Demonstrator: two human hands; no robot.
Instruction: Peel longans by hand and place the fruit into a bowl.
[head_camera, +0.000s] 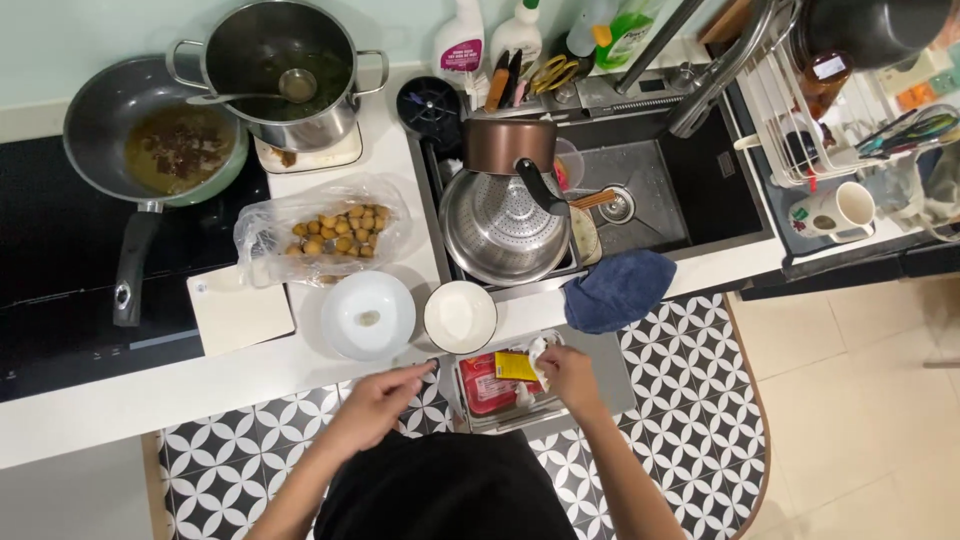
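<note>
A clear plastic tray (500, 392) with a red and yellow label sat at the near edge of the surface (150, 390), under the right hand (570, 378), which pinched a crumpled white scrap at the tray's far corner. The left hand (385, 400), fingers curled loosely with the tips together, hovered just left of it, gripping nothing visible. Overhanging the edge, the tray could likely tip floorward if pulled.

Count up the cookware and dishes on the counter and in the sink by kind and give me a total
Frying pans: 1, grey pan on the hob
Stockpots: 1, steel pot with ladle
Saucepans: 1, copper pan in the sink
Colanders: 1, steel colander
White bowls: 2, larger bowl and smaller bowl
Mugs: 1, white mug
Total: 7
</note>
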